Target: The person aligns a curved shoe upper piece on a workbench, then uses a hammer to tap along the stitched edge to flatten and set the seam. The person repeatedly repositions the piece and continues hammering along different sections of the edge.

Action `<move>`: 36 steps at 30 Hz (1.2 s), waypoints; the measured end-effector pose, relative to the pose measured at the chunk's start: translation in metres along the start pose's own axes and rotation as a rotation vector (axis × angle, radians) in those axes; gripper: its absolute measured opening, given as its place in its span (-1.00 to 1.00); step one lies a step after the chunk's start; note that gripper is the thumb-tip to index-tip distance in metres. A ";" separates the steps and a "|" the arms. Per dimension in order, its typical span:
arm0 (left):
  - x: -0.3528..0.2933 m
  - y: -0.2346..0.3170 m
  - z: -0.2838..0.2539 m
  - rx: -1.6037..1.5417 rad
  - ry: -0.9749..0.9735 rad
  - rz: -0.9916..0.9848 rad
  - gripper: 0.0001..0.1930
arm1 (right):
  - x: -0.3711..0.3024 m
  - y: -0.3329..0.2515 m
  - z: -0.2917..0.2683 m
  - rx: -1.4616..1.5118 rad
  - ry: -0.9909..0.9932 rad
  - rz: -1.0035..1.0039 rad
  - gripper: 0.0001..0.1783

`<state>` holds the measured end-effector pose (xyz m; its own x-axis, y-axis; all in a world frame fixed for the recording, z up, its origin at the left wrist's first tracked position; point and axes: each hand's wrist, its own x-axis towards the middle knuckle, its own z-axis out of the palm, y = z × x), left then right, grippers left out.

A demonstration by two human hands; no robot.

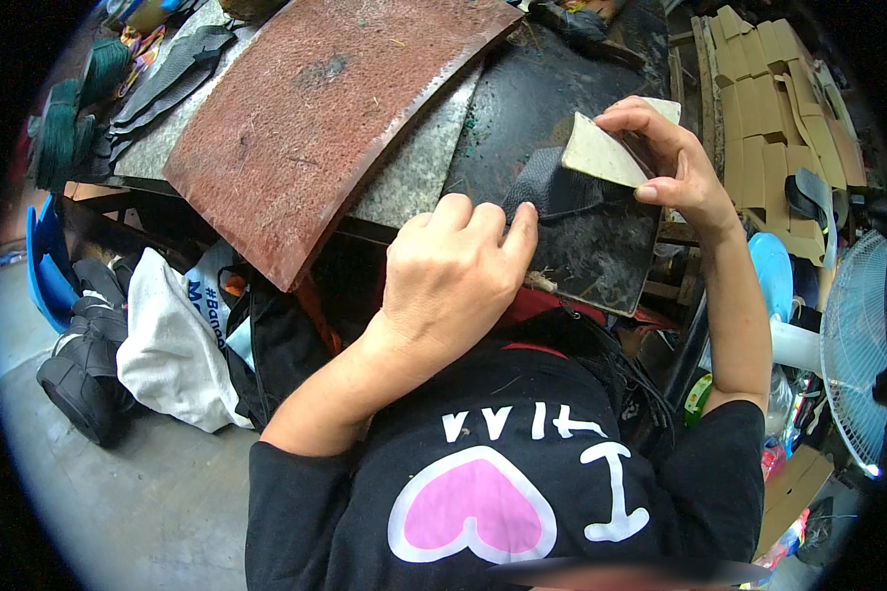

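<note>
My left hand point(458, 271) is closed, its thumb and curled fingers pinching the near edge of a piece of black grained leather point(540, 179). What lies under those fingers is hidden. Farther right, my right hand point(685, 172) grips a cream-coloured block point(601, 153) with a slightly curved face, thumb at its lower corner and fingers over its upper edge. The block stands tilted over the right end of the leather, and whether the two touch I cannot tell. Both hands are above the dark, scuffed work table point(616, 271), near its front edge.
A large worn red-brown board point(276, 128) lies left over a grey slab point(414, 172), overhanging the table's front. Black leather scraps point(177, 79) and green thread spools point(59, 138) are far left. Folded cardboard point(759, 128) and a fan point(857, 345) stand right. A white cloth point(172, 345) hangs left.
</note>
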<state>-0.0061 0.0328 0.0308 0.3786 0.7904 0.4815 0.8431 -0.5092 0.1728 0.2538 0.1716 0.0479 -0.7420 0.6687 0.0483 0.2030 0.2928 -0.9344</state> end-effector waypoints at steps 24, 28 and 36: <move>0.010 0.004 0.001 -0.051 0.075 -0.264 -0.80 | 0.001 -0.007 0.004 -0.363 -0.158 -0.091 -0.33; 0.011 0.002 -0.004 0.021 -0.028 -0.309 -0.79 | -0.003 -0.009 0.014 -0.553 -0.117 -0.092 -0.33; 0.009 -0.001 -0.008 -0.023 -0.073 -0.314 -0.82 | -0.004 -0.010 0.016 -0.428 -0.060 -0.068 -0.34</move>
<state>-0.0067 0.0383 0.0418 0.1283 0.9322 0.3384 0.9147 -0.2431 0.3228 0.2448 0.1553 0.0511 -0.7958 0.6013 0.0722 0.3898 0.5998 -0.6988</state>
